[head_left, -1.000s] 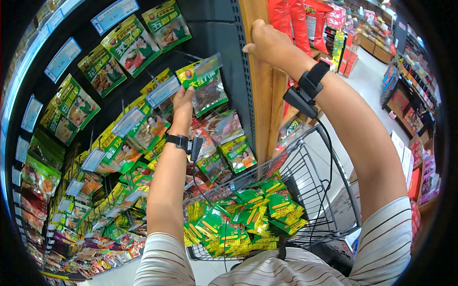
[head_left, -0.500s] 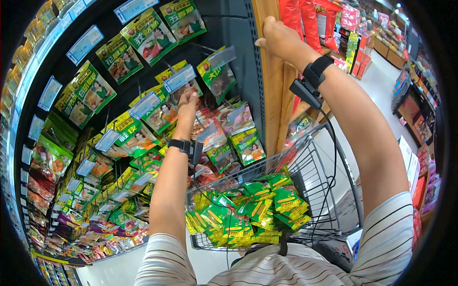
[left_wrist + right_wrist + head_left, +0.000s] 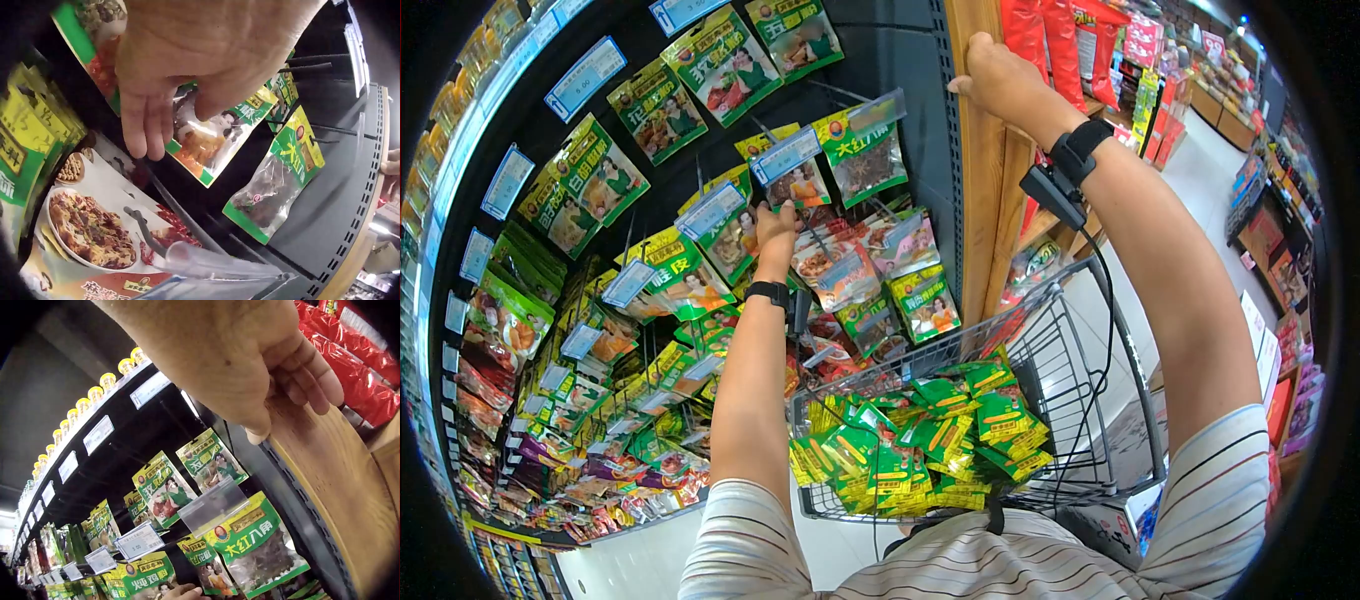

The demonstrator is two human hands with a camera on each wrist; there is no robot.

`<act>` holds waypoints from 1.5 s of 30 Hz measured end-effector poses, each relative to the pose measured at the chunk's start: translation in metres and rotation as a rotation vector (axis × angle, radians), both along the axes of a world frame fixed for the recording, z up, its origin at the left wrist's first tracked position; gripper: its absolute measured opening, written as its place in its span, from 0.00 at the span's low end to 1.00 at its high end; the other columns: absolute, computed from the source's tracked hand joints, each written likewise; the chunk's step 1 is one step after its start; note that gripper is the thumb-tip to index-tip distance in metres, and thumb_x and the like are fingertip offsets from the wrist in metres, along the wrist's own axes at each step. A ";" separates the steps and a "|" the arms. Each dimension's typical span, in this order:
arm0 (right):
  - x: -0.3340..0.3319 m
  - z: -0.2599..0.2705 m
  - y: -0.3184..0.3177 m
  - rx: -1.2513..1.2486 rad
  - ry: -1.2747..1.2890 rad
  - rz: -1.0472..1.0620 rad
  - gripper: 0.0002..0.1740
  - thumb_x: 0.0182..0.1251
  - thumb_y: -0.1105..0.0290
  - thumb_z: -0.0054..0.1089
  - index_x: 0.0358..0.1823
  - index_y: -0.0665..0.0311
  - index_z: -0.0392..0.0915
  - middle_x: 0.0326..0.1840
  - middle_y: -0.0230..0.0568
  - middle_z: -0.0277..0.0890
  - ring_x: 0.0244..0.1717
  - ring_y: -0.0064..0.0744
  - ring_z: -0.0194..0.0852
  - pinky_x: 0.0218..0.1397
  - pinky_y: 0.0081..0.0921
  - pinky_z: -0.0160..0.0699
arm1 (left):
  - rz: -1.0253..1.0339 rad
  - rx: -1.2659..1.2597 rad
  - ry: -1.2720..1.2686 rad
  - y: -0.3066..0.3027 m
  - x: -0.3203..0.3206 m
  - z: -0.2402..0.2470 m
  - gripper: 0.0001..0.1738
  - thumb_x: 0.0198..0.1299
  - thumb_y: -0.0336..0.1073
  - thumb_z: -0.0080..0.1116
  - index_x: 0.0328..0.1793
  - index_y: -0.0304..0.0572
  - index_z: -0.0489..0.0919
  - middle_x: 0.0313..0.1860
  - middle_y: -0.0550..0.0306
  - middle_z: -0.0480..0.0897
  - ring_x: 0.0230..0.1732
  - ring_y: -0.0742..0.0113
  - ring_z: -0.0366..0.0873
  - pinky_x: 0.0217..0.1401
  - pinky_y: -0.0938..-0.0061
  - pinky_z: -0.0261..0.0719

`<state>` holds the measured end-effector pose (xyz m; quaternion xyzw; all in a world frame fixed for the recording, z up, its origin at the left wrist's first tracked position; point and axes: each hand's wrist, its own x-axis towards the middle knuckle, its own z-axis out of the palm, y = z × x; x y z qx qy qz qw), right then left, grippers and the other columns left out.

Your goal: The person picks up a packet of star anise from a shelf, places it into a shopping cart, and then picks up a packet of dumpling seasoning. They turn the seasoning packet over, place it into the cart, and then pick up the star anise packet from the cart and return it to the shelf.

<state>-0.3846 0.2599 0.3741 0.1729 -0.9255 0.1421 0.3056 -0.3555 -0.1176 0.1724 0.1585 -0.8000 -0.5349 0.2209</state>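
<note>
My left hand is among hanging seasoning packets, fingers pointing down and apart from the thumb in the left wrist view. Its thumb overlaps a green-edged packet with a picture of a person. Just right of that hangs a green-topped packet of dark star anise, behind a clear label holder. A large packet picturing a bowl of food lies below the fingers. High on the right, my right hand grips the edge of a wooden post, thumb on one side and bent fingers on the other.
A wire shopping cart stands before me, with a heap of green and yellow sachets in it. Hooks with price tags jut out from the dark shelf panel. Red bags hang beyond the post.
My left hand has left the star anise packet and moved left and down to the neighbouring packets. The star anise packet swung tilted, then hangs straighter. My right hand stays on the post.
</note>
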 end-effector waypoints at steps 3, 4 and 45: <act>-0.005 -0.002 0.000 0.001 0.013 -0.015 0.28 0.63 0.54 0.69 0.46 0.71 0.66 0.44 0.66 0.79 0.51 0.65 0.79 0.51 0.51 0.79 | 0.015 -0.001 -0.051 0.001 -0.005 0.003 0.46 0.71 0.44 0.55 0.82 0.34 0.40 0.39 0.49 0.82 0.32 0.61 0.83 0.28 0.69 0.81; -0.004 -0.002 -0.001 0.007 0.013 -0.021 0.28 0.63 0.54 0.69 0.46 0.71 0.66 0.44 0.66 0.79 0.51 0.65 0.79 0.51 0.51 0.79 | 0.015 0.004 -0.063 0.000 -0.007 0.002 0.46 0.71 0.44 0.54 0.83 0.34 0.40 0.38 0.49 0.82 0.30 0.61 0.83 0.27 0.69 0.81; -0.026 -0.019 0.014 -0.008 -0.053 0.123 0.27 0.64 0.57 0.68 0.48 0.74 0.69 0.43 0.69 0.79 0.50 0.65 0.80 0.50 0.50 0.78 | -0.419 0.217 -0.136 0.027 0.232 -0.023 0.25 0.74 0.47 0.51 0.67 0.37 0.69 0.43 0.52 0.81 0.37 0.68 0.81 0.39 0.74 0.82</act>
